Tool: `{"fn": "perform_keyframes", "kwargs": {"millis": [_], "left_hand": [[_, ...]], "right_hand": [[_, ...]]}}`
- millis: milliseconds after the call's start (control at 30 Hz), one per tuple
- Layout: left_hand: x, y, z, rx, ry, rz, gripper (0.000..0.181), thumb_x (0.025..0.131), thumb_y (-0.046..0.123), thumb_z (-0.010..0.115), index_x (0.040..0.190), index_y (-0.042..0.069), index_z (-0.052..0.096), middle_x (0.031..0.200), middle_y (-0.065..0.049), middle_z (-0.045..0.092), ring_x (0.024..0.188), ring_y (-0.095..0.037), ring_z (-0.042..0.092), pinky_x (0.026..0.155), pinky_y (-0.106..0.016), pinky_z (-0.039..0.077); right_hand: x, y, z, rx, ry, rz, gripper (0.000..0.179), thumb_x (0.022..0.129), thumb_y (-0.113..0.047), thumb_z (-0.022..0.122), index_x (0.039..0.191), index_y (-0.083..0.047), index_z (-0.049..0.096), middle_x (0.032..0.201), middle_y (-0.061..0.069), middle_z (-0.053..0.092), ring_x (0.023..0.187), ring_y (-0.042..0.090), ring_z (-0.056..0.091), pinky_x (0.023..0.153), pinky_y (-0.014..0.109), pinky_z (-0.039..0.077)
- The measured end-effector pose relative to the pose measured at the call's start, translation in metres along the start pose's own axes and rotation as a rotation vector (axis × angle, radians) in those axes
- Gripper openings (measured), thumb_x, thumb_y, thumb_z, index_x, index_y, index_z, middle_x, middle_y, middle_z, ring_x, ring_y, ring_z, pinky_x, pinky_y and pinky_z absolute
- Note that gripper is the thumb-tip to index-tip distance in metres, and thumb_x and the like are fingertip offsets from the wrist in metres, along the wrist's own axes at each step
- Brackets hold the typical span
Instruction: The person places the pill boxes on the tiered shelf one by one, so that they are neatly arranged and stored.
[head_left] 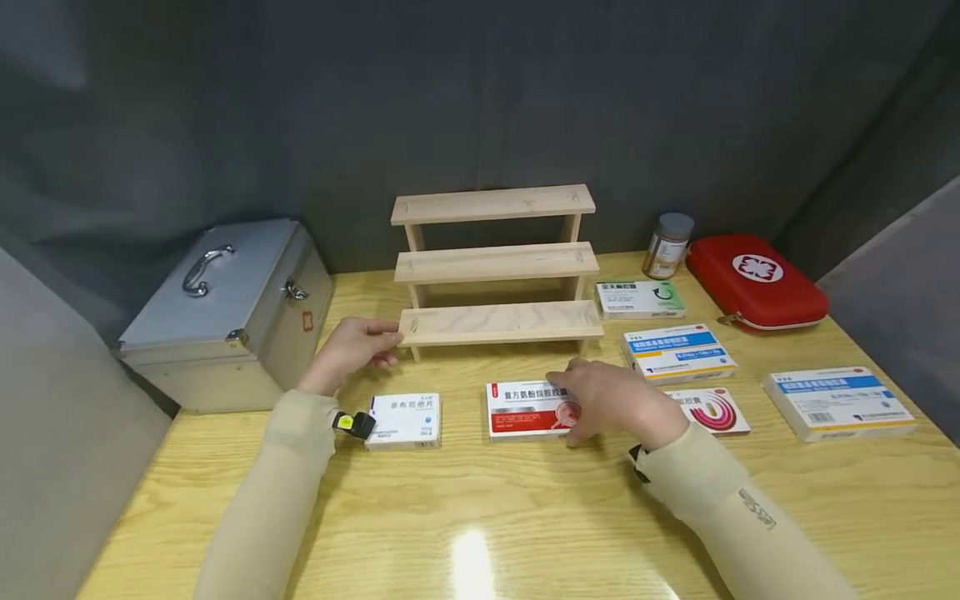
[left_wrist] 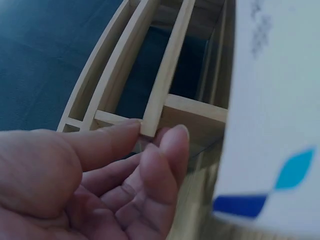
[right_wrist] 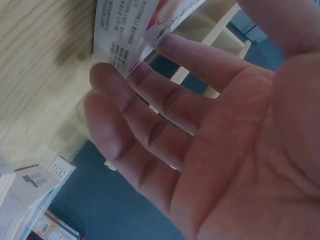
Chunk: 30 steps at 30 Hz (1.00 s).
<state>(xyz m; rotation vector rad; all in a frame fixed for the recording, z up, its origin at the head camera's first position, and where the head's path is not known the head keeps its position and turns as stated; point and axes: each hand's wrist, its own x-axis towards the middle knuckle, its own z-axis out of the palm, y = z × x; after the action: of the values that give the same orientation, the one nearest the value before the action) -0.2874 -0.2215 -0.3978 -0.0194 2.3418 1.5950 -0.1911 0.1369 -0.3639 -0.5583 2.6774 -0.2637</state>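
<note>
My left hand (head_left: 358, 348) pinches the left end of the lowest board of a three-tier wooden shelf (head_left: 498, 323); the left wrist view shows thumb and fingertips at the board's end. Below that wrist lies a white medicine box (head_left: 405, 419), which looms large in the left wrist view. My right hand (head_left: 611, 400) spans the right end of a red-and-white medicine box (head_left: 525, 423), fingers at its far edge and thumb at the near side. In the right wrist view this box (right_wrist: 122, 30) meets the fingertips, while the thumb's tip is out of frame.
A silver metal case (head_left: 217, 308) stands at the left. To the right are another red-and-white box (head_left: 716, 411), blue-and-white boxes (head_left: 678, 350) (head_left: 840, 404), a green-and-white box (head_left: 640, 298), a capped bottle (head_left: 667, 246) and a red zipped case (head_left: 757, 283).
</note>
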Motion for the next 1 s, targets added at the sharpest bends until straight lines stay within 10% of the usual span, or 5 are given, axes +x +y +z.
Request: {"fn": "perform_keyframes", "kwargs": {"millis": [333,600,733,1000], "left_hand": [[0.0,0.003,0.0,0.002,-0.006,0.001,0.047,0.098,0.013,0.065,0.142,0.006,0.052,0.111,-0.022,0.065,0.077,-0.022,0.066,0.07,-0.029,0.057],[-0.015,0.011,-0.007,0.619,0.016,0.356,0.037,0.093,0.019,0.071,0.13,0.014,0.067,0.139,-0.008,0.058,0.125,-0.035,0.054,0.1,-0.052,0.045],[-0.016,0.012,-0.009,0.771,-0.014,0.437,0.036,0.094,0.021,0.07,0.129,0.013,0.066,0.142,-0.007,0.053,0.132,-0.035,0.046,0.108,-0.051,0.036],[-0.014,0.009,-0.005,0.719,0.035,0.428,0.028,0.094,0.02,0.071,0.12,0.011,0.072,0.132,-0.009,0.062,0.123,-0.033,0.056,0.103,-0.048,0.043]], "right_hand": [[0.0,0.002,-0.002,0.005,-0.009,0.0,0.091,0.072,-0.033,0.09,0.147,-0.007,0.047,0.138,0.018,0.051,0.114,0.03,0.054,0.1,0.051,0.043],[0.001,0.002,-0.001,0.001,-0.025,0.01,0.091,0.074,-0.036,0.089,0.149,-0.009,0.044,0.14,0.018,0.049,0.113,0.03,0.054,0.099,0.051,0.043],[0.002,0.001,-0.001,0.0,-0.028,0.013,0.092,0.074,-0.036,0.089,0.149,-0.009,0.044,0.14,0.018,0.049,0.114,0.03,0.054,0.099,0.051,0.043],[0.003,0.001,0.0,-0.007,-0.033,0.001,0.092,0.074,-0.036,0.088,0.149,-0.008,0.044,0.138,0.018,0.05,0.113,0.03,0.054,0.1,0.051,0.043]]}}
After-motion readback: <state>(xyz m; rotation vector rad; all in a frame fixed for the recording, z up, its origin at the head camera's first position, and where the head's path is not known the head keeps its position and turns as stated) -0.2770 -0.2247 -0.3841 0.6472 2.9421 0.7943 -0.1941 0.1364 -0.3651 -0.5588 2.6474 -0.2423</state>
